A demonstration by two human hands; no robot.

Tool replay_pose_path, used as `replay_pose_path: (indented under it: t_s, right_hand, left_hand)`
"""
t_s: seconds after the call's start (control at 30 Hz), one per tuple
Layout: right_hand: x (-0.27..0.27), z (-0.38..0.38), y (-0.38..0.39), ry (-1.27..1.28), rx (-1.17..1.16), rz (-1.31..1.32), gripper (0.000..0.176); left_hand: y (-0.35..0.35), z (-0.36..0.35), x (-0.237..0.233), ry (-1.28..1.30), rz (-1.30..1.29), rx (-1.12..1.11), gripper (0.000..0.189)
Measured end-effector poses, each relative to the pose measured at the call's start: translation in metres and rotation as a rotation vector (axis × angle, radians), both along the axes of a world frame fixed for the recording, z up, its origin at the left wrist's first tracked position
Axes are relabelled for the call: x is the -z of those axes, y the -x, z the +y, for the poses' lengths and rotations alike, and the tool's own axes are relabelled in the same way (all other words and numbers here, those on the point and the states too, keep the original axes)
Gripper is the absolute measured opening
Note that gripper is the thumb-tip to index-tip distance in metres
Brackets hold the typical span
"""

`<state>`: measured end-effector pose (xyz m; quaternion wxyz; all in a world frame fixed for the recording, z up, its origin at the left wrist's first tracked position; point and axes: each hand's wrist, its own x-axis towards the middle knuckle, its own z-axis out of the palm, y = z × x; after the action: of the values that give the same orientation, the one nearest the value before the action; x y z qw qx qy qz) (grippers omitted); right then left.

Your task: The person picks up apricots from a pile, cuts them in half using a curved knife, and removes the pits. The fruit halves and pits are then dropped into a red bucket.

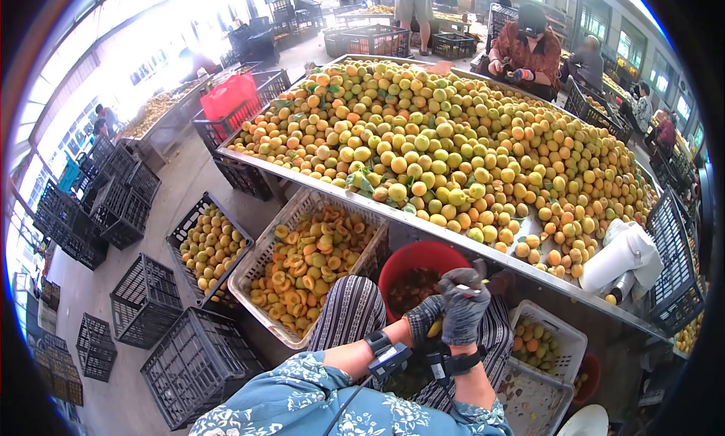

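Grey knit gloves cover both hands, which meet over my lap beside a red bucket [393, 273] with dark reddish-brown bits inside. My left hand [424, 320] is curled around a yellow-orange apricot [435, 328], only part of which shows. My right hand [461, 311] is closed in front of it, partly hiding the left fingers. Something small and pale shows at its fingers, too small to name. On my left stands a white crate [236, 285] of halved apricots [310, 262]. Whole apricots [423, 149] are heaped on the metal-edged table [453, 239] ahead.
A black crate [174, 243] of whole apricots is at left, near stacked black crates [200, 368]. On my right sits a white basket [570, 353] of apricots. A white roll-shaped object [615, 258] lies on the table's right corner. Another person [532, 51] works across the table.
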<state>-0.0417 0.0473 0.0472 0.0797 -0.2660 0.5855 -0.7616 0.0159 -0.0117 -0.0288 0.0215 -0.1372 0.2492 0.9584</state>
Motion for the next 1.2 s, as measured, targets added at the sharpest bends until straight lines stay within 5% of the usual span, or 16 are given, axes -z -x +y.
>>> replay_pose_path:
  t_s: [0.3, 0.47, 0.53, 0.73, 1.2]
  right_hand:
    - [-0.002, -0.003, -0.014, -0.267, 0.022, 0.494, 0.011]
    - [0.013, -0.013, 0.012, 0.197, 0.176, -0.236, 0.011]
    - [0.03, -0.003, 0.032, 0.083, 0.252, -0.124, 0.01]
    - [0.001, 0.003, 0.027, 0.488, -0.055, -0.583, 0.011]
    - [0.018, 0.009, 0.04, 0.54, -0.211, -0.632, 0.02]
  left_hand:
    - [0.008, 0.0, -0.004, -0.12, -0.054, -0.023, 0.019]
    - [0.01, -0.005, -0.008, -0.179, -0.086, -0.043, 0.019]
    - [0.014, -0.006, -0.013, -0.101, -0.123, -0.09, 0.02]
    - [0.011, -0.007, -0.031, -0.119, -0.112, -0.004, 0.021]
    - [0.007, -0.006, -0.036, -0.067, -0.205, -0.03, 0.022]
